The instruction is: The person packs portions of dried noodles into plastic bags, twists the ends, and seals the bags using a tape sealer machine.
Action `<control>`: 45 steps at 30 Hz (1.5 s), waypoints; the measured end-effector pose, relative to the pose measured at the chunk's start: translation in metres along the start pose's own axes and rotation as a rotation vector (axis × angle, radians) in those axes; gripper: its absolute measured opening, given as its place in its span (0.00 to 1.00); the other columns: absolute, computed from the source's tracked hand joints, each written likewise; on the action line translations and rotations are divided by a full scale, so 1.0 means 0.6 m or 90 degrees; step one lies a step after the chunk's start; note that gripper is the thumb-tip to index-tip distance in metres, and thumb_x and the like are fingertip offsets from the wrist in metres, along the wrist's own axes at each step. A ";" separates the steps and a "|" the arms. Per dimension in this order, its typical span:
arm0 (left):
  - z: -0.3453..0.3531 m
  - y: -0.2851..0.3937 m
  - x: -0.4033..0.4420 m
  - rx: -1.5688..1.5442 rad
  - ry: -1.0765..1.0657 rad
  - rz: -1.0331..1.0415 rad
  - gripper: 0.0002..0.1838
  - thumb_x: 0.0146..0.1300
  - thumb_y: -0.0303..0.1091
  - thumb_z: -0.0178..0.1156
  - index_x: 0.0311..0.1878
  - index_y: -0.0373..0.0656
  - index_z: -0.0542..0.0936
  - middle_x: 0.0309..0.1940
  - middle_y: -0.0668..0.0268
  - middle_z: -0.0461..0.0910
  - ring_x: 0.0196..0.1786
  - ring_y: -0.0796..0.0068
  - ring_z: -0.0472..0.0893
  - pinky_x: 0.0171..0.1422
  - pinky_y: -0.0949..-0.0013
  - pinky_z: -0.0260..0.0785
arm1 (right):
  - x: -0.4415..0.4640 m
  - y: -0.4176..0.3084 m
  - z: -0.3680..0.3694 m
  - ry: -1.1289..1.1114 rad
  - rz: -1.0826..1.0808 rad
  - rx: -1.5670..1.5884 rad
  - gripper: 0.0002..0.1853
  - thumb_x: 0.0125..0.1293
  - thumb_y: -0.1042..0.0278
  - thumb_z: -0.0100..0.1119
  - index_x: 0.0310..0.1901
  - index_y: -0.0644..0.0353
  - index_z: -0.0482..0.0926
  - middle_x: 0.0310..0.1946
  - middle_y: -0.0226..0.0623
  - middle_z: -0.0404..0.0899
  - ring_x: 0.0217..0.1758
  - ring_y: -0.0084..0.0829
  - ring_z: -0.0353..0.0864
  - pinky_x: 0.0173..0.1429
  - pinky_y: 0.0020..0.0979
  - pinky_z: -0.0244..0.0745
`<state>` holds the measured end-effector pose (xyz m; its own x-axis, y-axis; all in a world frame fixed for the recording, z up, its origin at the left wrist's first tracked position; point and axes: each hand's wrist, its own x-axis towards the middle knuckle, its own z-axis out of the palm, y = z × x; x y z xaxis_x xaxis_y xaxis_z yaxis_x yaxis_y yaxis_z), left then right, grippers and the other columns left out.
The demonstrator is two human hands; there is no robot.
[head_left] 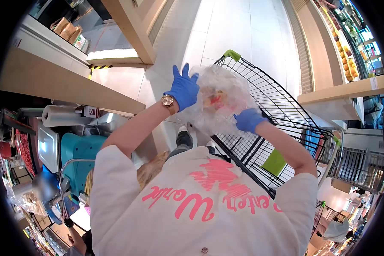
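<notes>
Pale floor tiles [192, 38] ran ahead of you between 2 wood-trimmed sides, with 1 strip of yellow-and-black tape [100, 67] on the left and 1 display of orange-brown items [346, 59] at the far right. You had 1 clear plastic bag [219, 91] in front of you, crumpled and puffed out, with red and yellow showing through it; you could not have read its contents clearly. It was between your 2 blue-gloved hands, beside and partly over the near end of 1 black wire cart [277, 100].

Your left hand [184, 89] was at the bag's left side, its fingers open and spread, at least 3 of them pointing up and away from you. Whether its palm pressed on the plastic, the view did not tell. You wore 1 watch [167, 100] on that wrist. Your right hand [249, 120] had its fingers curled closed, gripping the bag's lower right edge above the cart's wires.

The cart had 1 green corner piece [232, 54] at its top end and 1 green panel [274, 163] lower down. Part of another cart [319, 213] showed at the lower right. Your 2 shoes [182, 129] showed below the bag, above your white shirt [192, 209] with its pink lettering. To your left were 1 white roll [60, 116] and 1 teal object [79, 153], and farther down, 1 other person's forearm [77, 240].
</notes>
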<state>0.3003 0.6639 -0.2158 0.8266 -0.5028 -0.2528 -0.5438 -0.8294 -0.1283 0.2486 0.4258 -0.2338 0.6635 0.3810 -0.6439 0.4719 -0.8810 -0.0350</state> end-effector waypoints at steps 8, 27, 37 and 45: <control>-0.007 0.020 0.004 -0.260 0.072 0.423 0.21 0.55 0.39 0.52 0.53 0.47 0.74 0.58 0.64 0.70 0.67 0.63 0.60 0.71 0.49 0.42 | 0.237 -0.017 0.089 0.311 -0.302 0.639 0.11 0.55 0.64 0.50 0.37 0.57 0.77 0.33 0.39 0.79 0.41 0.35 0.77 0.44 0.35 0.71; 0.095 -0.058 0.125 -0.032 0.232 0.119 0.22 0.53 0.33 0.57 0.54 0.56 0.73 0.67 0.65 0.57 0.69 0.61 0.55 0.73 0.50 0.37 | 0.244 0.096 0.022 0.345 0.115 0.303 0.27 0.47 0.60 0.63 0.51 0.58 0.74 0.50 0.47 0.74 0.56 0.44 0.70 0.61 0.36 0.64; -0.103 -0.055 -0.101 -0.596 0.458 0.140 0.11 0.64 0.31 0.49 0.45 0.40 0.78 0.43 0.60 0.80 0.48 0.62 0.78 0.55 0.64 0.68 | 0.080 0.006 -0.066 0.165 -0.071 0.137 0.18 0.61 0.63 0.50 0.52 0.56 0.73 0.37 0.40 0.80 0.40 0.38 0.79 0.44 0.35 0.73; 0.137 0.273 -0.408 -0.847 0.659 -0.564 0.13 0.62 0.31 0.51 0.49 0.41 0.75 0.44 0.61 0.77 0.50 0.68 0.75 0.57 0.67 0.64 | -0.260 -0.083 -0.109 0.634 -0.540 0.391 0.16 0.61 0.73 0.48 0.49 0.69 0.74 0.44 0.45 0.79 0.42 0.32 0.80 0.49 0.31 0.71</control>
<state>-0.0033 0.6710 -0.2535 0.7901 0.6015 0.1183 0.0561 -0.2632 0.9631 0.1596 0.4288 -0.0818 0.5570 0.6486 0.5187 0.7727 -0.1756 -0.6101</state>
